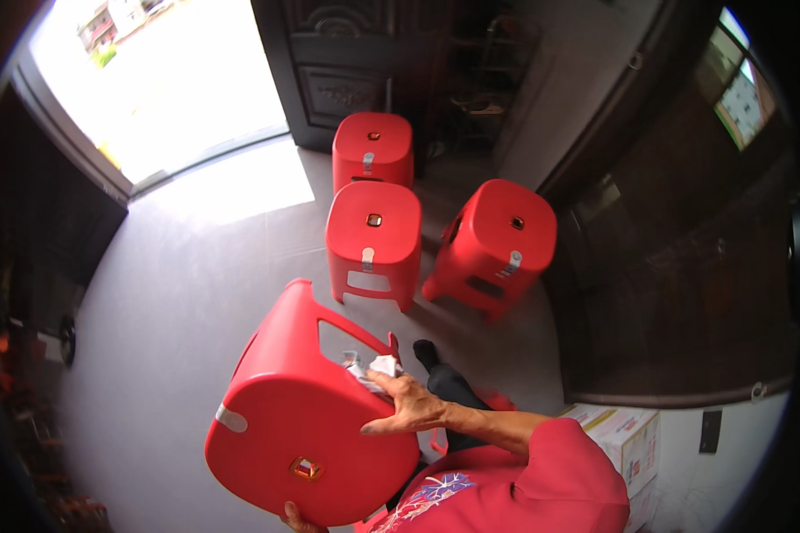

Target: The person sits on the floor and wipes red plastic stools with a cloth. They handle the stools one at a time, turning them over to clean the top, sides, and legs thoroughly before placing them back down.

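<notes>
A red plastic stool (276, 426) is tilted in front of me, its seat facing me and its legs pointing away. At the bottom rim of the seat, my left hand (300, 519) grips the edge; only a few of its fingers show. My right hand (409, 404) lies over the stool's right side, near an opening between the legs. Its fingers press a crumpled white and grey cloth or wipe (380, 369) against the plastic. The seat has a small hole with an orange rim, and a pale label sits on its side.
Three more red stools stand upright ahead: a far stool (373, 138), a middle stool (375, 222) and a right stool (511, 226). A dark door (338, 89) stands beside a bright doorway. White cardboard boxes (627, 440) are at my right, by a dark glossy panel (676, 266).
</notes>
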`<state>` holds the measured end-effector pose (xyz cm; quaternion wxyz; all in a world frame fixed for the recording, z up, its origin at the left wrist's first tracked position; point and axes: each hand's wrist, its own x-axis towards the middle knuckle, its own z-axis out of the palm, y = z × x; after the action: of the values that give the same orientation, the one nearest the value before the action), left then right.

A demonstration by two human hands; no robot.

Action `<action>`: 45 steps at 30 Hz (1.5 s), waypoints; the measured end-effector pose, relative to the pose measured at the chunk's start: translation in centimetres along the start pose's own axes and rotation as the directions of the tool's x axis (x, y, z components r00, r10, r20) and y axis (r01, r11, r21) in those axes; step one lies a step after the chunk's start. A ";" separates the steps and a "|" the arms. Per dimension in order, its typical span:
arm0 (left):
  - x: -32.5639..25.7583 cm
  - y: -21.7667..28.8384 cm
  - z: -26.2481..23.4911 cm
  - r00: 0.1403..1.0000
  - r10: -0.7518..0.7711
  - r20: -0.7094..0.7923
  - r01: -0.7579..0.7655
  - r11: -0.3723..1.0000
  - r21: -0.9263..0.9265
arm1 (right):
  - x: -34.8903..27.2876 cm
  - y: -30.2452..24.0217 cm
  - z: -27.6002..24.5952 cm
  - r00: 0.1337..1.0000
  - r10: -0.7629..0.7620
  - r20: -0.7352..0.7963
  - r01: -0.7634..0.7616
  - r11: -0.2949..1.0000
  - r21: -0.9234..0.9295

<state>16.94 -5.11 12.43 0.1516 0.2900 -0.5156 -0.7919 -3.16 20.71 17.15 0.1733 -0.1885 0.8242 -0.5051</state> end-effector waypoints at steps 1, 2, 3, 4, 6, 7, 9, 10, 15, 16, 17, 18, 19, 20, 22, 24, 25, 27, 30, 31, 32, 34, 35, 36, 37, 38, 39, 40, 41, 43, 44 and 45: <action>0.3 1.1 0.7 0.999 0.022 0.048 -0.022 1.000 0.018 | -1.4 -1.0 -0.9 0.997 -0.021 -0.080 0.026 0.998 0.061; 0.6 1.6 1.2 0.995 0.037 0.097 -0.039 0.999 0.021 | -2.8 -1.5 -1.6 0.983 -0.055 -0.173 0.067 0.995 0.069; 0.9 2.2 1.8 0.988 0.052 0.146 -0.056 0.998 0.022 | -4.2 -2.1 -2.3 0.960 -0.087 -0.264 0.110 0.991 0.070; 2.7 6.9 2.4 0.977 0.034 0.212 -0.040 0.999 0.027 | -4.8 -5.2 -2.1 0.918 -0.092 -0.385 0.120 0.992 0.049; 2.7 8.9 4.7 0.966 0.047 0.254 -0.043 0.999 -0.023 | -7.7 -7.7 -4.4 0.889 -0.073 -0.452 0.117 0.991 0.070; 3.0 9.3 5.9 0.942 0.066 0.329 -0.058 0.998 -0.033 | -9.3 -8.2 -5.2 0.864 -0.034 -0.503 0.122 0.982 0.142; 4.0 9.0 8.5 0.879 0.098 0.466 -0.076 0.995 -0.066 | -12.4 -6.7 -6.0 0.777 -0.026 -0.629 0.089 0.994 0.069; 3.8 9.5 9.8 0.871 0.084 0.484 -0.068 0.996 -0.050 | -13.6 -6.8 -6.8 0.763 -0.020 -0.646 0.080 0.995 0.063; 4.3 8.4 19.6 0.740 -0.066 0.669 0.012 0.996 0.086 | -19.1 -6.9 -9.7 0.489 0.129 -0.863 0.234 0.933 0.273; 4.7 8.0 21.9 0.723 -0.086 0.685 -0.004 0.992 0.128 | -19.7 -6.6 -10.9 0.442 0.105 -0.891 0.206 0.955 0.215; 4.9 7.6 24.2 0.709 -0.105 0.697 -0.018 0.986 0.167 | -20.4 -5.8 -12.0 0.422 0.128 -0.898 0.152 0.966 0.210; 5.1 7.4 26.7 0.681 -0.123 0.722 -0.043 0.977 0.207 | -21.1 -4.6 -13.0 0.403 0.148 -0.903 0.100 0.974 0.205; 5.2 7.1 29.4 0.653 -0.147 0.743 -0.066 0.966 0.250 | -21.6 -3.3 -14.0 0.384 0.171 -0.907 0.044 0.978 0.203; 5.2 6.8 31.9 0.612 -0.161 0.774 -0.074 0.963 0.259 | -21.5 -2.3 -15.1 0.320 0.167 -0.932 0.064 0.978 0.198; 5.1 5.8 36.8 0.556 -0.202 0.806 -0.099 0.947 0.306 | -21.9 0.3 -17.4 0.236 0.237 -0.942 0.092 0.960 0.264; 5.2 3.9 40.8 0.543 -0.239 0.805 -0.145 0.917 0.370 | -22.9 3.6 -20.1 0.206 0.220 -0.953 0.084 0.967 0.242; 5.6 2.9 42.3 0.552 -0.247 0.796 -0.174 0.900 0.400 | -23.1 5.2 -21.5 0.231 0.212 -0.950 0.093 0.967 0.239; 6.4 0.7 45.3 0.579 -0.293 0.761 -0.206 0.850 0.484 | -22.8 8.6 -24.0 0.231 0.287 -0.930 0.064 0.949 0.309; 7.3 -2.0 50.3 0.598 -0.404 0.692 -0.230 0.741 0.631 | -22.3 12.6 -28.0 0.198 0.393 -0.898 0.010 0.915 0.403; 7.5 -2.1 51.4 0.608 -0.422 0.673 -0.235 0.714 0.660 | -21.4 12.4 -28.9 0.177 0.430 -0.885 -0.006 0.900 0.436; 7.8 -2.2 52.4 0.616 -0.440 0.653 -0.240 0.685 0.688 | -20.4 12.2 -29.6 0.182 0.456 -0.871 0.024 0.883 0.468; 8.1 -2.9 54.1 0.645 -0.459 0.611 -0.227 0.648 0.727 | -18.1 11.8 -30.9 0.186 0.504 -0.844 0.085 0.847 0.525; 8.5 -3.4 54.9 0.651 -0.451 0.611 -0.224 0.654 0.722 | -17.9 12.4 -31.6 0.198 0.524 -0.828 0.079 0.834 0.546; 8.9 -3.9 55.6 0.655 -0.444 0.611 -0.223 0.659 0.718 | -17.8 13.4 -32.1 0.208 0.545 -0.812 0.073 0.820 0.568; 9.3 -4.3 56.1 0.656 -0.436 0.616 -0.228 0.664 0.712 | -17.4 13.9 -32.5 0.212 0.564 -0.798 0.071 0.806 0.588; 9.8 -5.1 56.4 0.629 -0.425 0.651 -0.264 0.670 0.693 | -17.1 14.4 -32.7 0.234 0.571 -0.787 0.080 0.795 0.601; 10.3 -5.7 56.7 0.636 -0.415 0.651 -0.277 0.664 0.694 | -16.9 14.8 -32.8 0.255 0.578 -0.775 0.089 0.784 0.614; 10.7 -6.2 57.0 0.640 -0.406 0.652 -0.290 0.659 0.694 | -16.6 15.1 -32.9 0.274 0.584 -0.764 0.098 0.774 0.626; 11.1 -6.8 57.3 0.644 -0.397 0.654 -0.303 0.652 0.695 | -16.5 15.6 -32.9 0.257 0.628 -0.734 0.084 0.742 0.665; 12.5 -8.5 58.3 0.624 -0.417 0.661 -0.303 0.651 0.696 | -16.1 17.3 -33.4 0.220 0.702 -0.677 0.072 0.681 0.729; 13.1 -9.2 58.8 0.614 -0.428 0.663 -0.310 0.642 0.701 | -15.6 18.2 -33.3 0.213 0.694 -0.688 0.097 0.686 0.721; 13.6 -9.8 59.3 0.604 -0.438 0.666 -0.318 0.633 0.706 | -15.3 19.0 -33.6 0.201 0.696 -0.689 0.098 0.686 0.721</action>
<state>-29.67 34.87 17.22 -0.2630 -0.0382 -0.7998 -0.5382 -8.42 61.88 16.01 -0.1981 0.4024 0.5513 -0.7035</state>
